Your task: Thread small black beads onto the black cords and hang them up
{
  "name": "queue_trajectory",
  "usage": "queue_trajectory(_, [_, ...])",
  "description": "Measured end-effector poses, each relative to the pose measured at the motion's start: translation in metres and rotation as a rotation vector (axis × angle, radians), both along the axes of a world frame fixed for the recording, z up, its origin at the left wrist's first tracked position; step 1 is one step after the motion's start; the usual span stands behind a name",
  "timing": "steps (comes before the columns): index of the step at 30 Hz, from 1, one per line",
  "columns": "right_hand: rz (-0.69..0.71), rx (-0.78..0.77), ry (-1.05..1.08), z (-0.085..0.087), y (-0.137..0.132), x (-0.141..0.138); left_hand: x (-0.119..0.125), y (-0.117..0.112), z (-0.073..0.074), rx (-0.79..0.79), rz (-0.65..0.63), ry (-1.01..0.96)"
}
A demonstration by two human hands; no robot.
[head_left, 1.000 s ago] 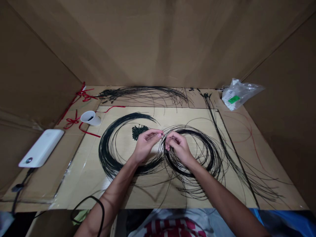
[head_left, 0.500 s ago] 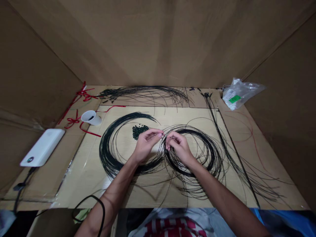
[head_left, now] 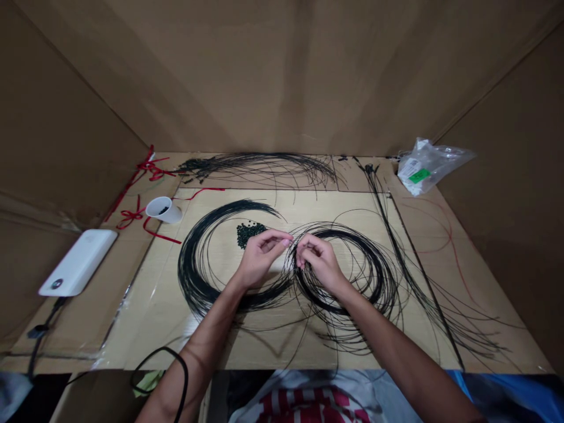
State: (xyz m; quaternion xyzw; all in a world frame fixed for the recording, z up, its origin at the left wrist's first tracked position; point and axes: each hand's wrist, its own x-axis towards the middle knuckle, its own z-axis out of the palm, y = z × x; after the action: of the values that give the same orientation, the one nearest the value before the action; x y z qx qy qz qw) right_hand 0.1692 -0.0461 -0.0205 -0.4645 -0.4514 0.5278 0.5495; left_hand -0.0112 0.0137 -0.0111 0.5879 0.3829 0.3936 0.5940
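Observation:
My left hand (head_left: pixel 261 255) is closed in a pinch, thumb against fingertips, beside a small pile of dark green beads (head_left: pixel 247 234). What it pinches is too small to make out. Close by, my right hand (head_left: pixel 321 258) has its fingers curled together over the left edge of a round coil of thin black cord (head_left: pixel 382 276). Anything between those fingers is hidden, though cord strands run near them. The fingertips of both hands almost meet. Under my left wrist lies a larger open loop of dark cords (head_left: pixel 189 264), curving around the beads.
At the back lies a bundle of black cords (head_left: pixel 273 158); another bundle (head_left: pixel 396 241) runs down the right. A white cup (head_left: pixel 170 211) tilts beside red ribbons (head_left: pixel 128 217). A white power bank (head_left: pixel 79 262) sits left, a clear plastic bag (head_left: pixel 436 167) back right. Cardboard walls (head_left: pixel 282 76) surround the table.
Both hands hold nearly the same pose and place. The whole view has shifted very slightly; cords, beads and cup look unmoved.

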Motion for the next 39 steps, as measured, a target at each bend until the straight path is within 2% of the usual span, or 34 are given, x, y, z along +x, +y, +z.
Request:
queue_trajectory(13, [-0.018,-0.002,0.022,0.0017,0.0008,-0.0007,0.0001,0.0005,-0.0038,-0.184,-0.016,-0.082])
queue_trajectory(20, [-0.010,0.004,0.014,-0.0013,0.0006,0.0003,0.0002,0.0020,-0.0022,-0.165,-0.026,-0.077])
queue_trajectory(29, [-0.018,0.003,-0.003,0.0010,0.0004,0.0006,-0.0009,0.0032,-0.0087,-0.188,-0.054,-0.103])
queue_trajectory(39, [-0.017,-0.006,-0.009,0.0012,0.0003,0.0005,-0.0004,0.0028,-0.0057,-0.157,-0.044,-0.081])
